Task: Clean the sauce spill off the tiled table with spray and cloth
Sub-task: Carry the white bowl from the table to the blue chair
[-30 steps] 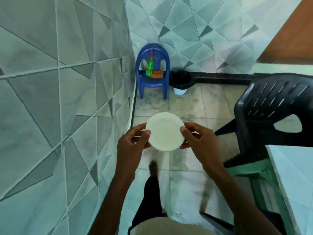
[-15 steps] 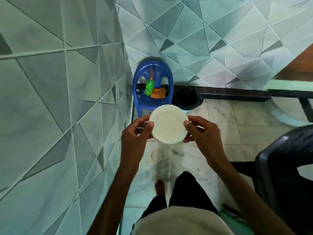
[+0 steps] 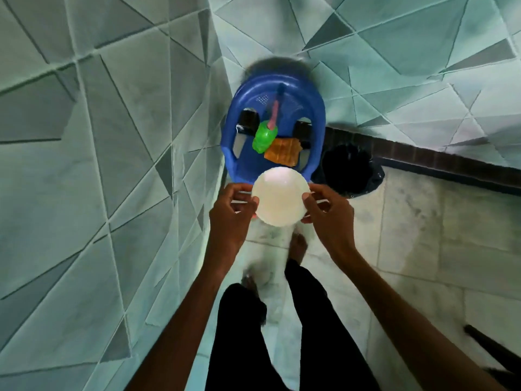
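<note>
Left hand (image 3: 228, 218) has its grip closed on the left rim of a white plate (image 3: 279, 197), thumb on top and fingers curled beneath; right hand (image 3: 329, 218) pinches the opposite rim the same way, so the plate hangs level between them above the floor (image 3: 423, 235). A tiled wall (image 3: 98, 193) fills the left side. Beyond the plate stands a small blue chair (image 3: 318, 122) in the corner. On its seat lies the green spray bottle (image 3: 263, 138), its pink top pointing at the backrest, and the folded orange cloth (image 3: 282, 155) lies touching it on the right. A black bin (image 3: 351, 170) stands just right of the chair, against the wall.
</note>
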Demonstrator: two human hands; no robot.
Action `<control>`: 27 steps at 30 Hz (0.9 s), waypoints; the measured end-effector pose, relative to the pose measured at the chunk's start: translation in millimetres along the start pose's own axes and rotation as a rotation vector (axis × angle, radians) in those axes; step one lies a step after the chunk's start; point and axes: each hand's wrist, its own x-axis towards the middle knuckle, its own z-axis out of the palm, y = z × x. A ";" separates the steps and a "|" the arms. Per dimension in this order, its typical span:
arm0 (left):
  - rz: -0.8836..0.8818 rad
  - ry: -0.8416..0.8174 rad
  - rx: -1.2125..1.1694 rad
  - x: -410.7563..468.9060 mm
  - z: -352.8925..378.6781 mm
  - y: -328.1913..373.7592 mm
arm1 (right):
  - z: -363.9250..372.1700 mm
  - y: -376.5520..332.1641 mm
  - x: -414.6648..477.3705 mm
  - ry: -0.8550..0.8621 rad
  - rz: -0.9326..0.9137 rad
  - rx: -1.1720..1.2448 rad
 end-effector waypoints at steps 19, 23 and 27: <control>-0.132 -0.124 0.300 358.0 92.5 -287.0 | 230.9 282.1 306.3 -0.019 0.284 -0.121; -0.134 -0.110 0.289 373.4 92.5 -302.2 | 248.4 297.7 317.8 -0.014 0.279 -0.145; -0.084 -0.098 0.305 381.6 92.2 -306.4 | 254.8 299.7 322.4 -0.025 0.253 -0.176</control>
